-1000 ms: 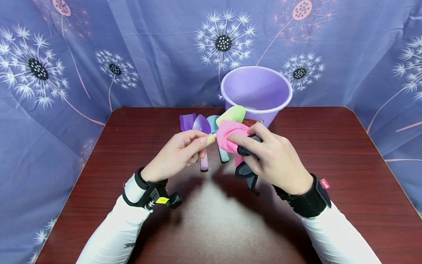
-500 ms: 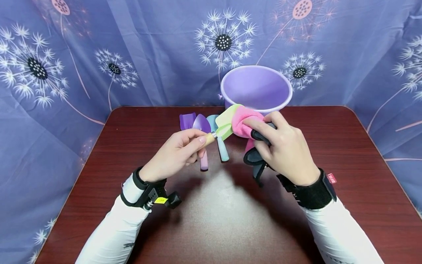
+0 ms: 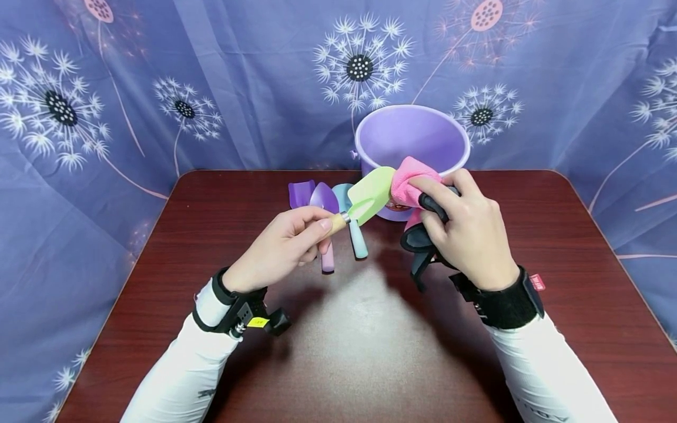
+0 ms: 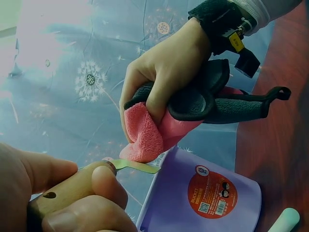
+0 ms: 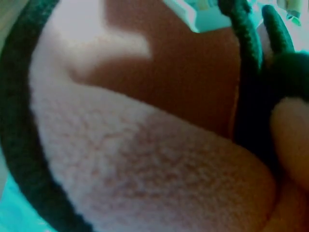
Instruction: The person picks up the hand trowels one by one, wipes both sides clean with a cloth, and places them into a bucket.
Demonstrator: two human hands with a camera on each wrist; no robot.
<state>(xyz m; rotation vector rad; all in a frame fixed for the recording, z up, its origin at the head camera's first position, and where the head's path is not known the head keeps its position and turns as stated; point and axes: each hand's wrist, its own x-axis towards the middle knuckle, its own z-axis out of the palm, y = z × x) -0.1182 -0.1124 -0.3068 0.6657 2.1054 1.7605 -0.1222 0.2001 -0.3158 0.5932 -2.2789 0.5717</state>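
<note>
Green trowel: the green trowel (image 3: 372, 194) is pointing up and rightward above the table, its blade sitting in front of the bucket in the head view.
Left hand: the left hand (image 3: 280, 249) is gripping the wooden handle (image 4: 72, 191), thumb and fingers closing round it.
Pink cloth: the pink cloth (image 3: 415, 179) is bunching against the blade's far end, its dark grey, black-edged parts hanging below.
Right hand: the right hand (image 3: 471, 229) is pinching the cloth between thumb and fingers.
Purple bucket: the purple bucket (image 3: 388, 129) is standing upright behind the cloth, a red round sticker (image 4: 212, 193) showing on its side.
Other tools: a purple scoop (image 3: 301, 194), a purple trowel (image 3: 324, 197) and a blue tool (image 3: 358, 239) are lying side by side beyond the left hand.
Surroundings: the dark red table (image 3: 529, 264) is holding these; a blue dandelion-print curtain (image 3: 264, 70) is hanging behind.
</note>
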